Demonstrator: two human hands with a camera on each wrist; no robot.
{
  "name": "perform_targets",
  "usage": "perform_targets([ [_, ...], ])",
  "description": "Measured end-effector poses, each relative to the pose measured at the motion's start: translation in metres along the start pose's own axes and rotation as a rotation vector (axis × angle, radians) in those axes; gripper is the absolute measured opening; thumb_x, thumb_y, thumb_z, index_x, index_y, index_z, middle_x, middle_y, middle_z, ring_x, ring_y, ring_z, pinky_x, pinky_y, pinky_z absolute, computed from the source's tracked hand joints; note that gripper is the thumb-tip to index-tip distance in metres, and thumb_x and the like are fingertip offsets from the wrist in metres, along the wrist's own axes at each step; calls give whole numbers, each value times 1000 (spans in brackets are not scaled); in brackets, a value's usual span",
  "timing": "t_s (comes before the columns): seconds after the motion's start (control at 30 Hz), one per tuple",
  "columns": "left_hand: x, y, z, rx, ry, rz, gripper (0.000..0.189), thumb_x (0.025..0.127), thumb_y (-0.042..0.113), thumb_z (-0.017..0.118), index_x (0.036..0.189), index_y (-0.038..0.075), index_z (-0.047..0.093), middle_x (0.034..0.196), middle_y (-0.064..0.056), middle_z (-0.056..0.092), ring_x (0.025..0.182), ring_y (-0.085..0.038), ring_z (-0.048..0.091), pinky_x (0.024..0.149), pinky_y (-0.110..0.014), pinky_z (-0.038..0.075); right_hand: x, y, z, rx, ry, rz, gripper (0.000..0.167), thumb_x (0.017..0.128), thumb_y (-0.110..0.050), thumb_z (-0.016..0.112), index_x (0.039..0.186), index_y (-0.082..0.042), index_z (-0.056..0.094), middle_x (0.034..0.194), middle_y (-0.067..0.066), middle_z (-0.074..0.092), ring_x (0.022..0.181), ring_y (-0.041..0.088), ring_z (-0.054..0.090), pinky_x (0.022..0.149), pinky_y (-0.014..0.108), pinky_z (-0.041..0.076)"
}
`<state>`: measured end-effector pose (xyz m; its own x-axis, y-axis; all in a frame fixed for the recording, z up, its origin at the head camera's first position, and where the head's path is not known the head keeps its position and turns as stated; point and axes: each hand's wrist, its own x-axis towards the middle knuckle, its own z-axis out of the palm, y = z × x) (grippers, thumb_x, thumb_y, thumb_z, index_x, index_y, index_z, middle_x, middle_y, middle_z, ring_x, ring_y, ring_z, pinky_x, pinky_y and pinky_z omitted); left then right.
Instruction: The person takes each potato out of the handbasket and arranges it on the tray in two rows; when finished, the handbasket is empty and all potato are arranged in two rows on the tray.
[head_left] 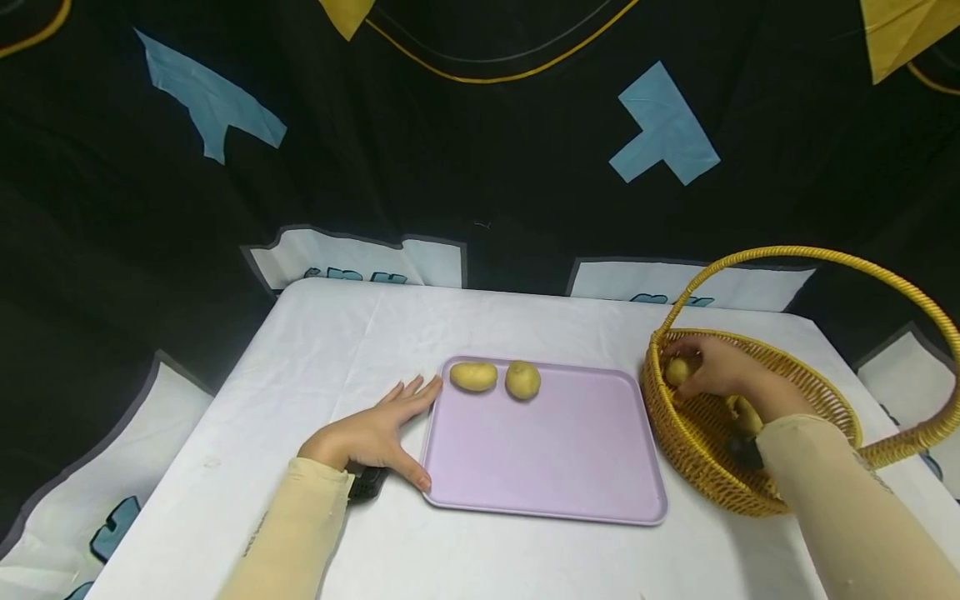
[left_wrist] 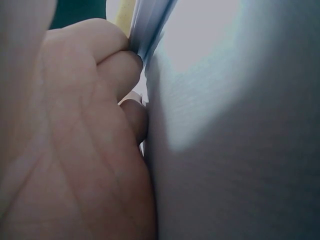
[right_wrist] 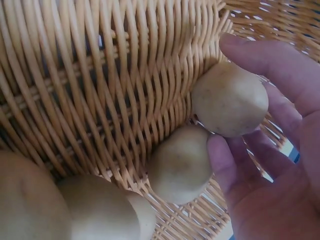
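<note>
Inside the wicker basket, my right hand holds a round potato between its curled fingers and thumb. Another potato lies just below it against the woven wall, and several more fill the lower left of the right wrist view. My left hand has its fingers spread at the left edge of a lilac tray, thumb at the near corner and fingertips at the far one. On the tray's far left lie an oval potato and a rounder potato, side by side.
The basket's tall arched handle rises over the right arm. A white cloth covers the table. Behind it hangs a dark printed curtain. A black device sits at the left wrist.
</note>
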<state>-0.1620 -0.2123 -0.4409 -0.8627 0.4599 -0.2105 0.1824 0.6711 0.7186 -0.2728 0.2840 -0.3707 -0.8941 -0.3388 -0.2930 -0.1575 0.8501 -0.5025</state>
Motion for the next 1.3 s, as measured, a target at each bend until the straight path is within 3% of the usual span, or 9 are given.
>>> perform_targets([
  [0.27,0,-1,0,6,-1,10,141,52,50,98,163,22,15,168,-13,0,150,-42,-9,114,-68,2,0,3,5,3,33,19,57,74,-10,87,123,1,63,122,28,55,101,36,56,85,47,50],
  [0.63,1,0,0,10,-5,-5,143,50,52,97,163,23,14,168,-11,-1,150,-40,-10,115,-68,2,3,-2,8,-34,48,-53,39,74,-6,88,108,-2,68,109,17,62,94,30,57,80,41,50],
  [1.3,0,-1,-1,14,-7,-4,142,51,51,97,163,23,14,168,-11,-1,150,-41,-10,114,-68,2,1,-1,12,-1,83,-29,37,77,-5,85,111,-2,69,114,21,62,94,29,59,77,38,52],
])
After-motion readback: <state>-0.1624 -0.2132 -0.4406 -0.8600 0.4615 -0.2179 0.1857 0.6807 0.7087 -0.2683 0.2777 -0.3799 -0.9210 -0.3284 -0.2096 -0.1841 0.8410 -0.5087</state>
